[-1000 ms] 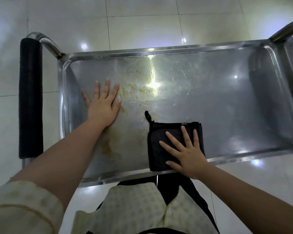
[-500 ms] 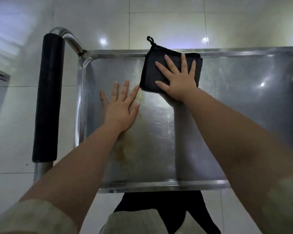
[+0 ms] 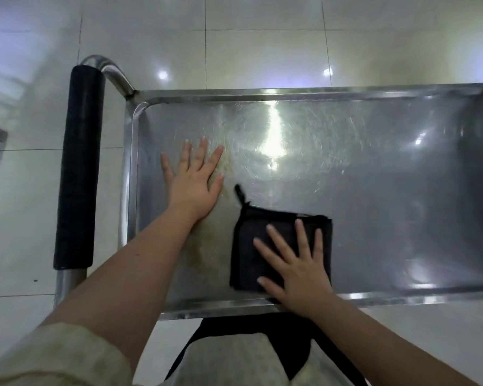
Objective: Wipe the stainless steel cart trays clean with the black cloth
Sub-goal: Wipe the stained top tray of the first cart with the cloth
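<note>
The stainless steel cart tray (image 3: 402, 218) fills the middle of the head view, scratched and shiny. A folded black cloth (image 3: 260, 240) with a small hanging loop lies near the tray's front rim. My right hand (image 3: 296, 263) presses flat on the cloth with straight, spread fingers. My left hand (image 3: 193, 179) rests flat on the tray's left part, fingers spread. A yellowish-brown smear (image 3: 204, 246) runs between my left wrist and the cloth.
A black padded push handle (image 3: 77, 168) on a steel tube stands along the tray's left side. White floor tiles (image 3: 262, 51) surround the cart. The tray's raised rim (image 3: 234, 305) runs just in front of my body.
My right hand has pulled the cloth from the tray's far rim back to the near rim. The left hand has stayed flat in place. The yellow stains at the tray's centre have faded.
</note>
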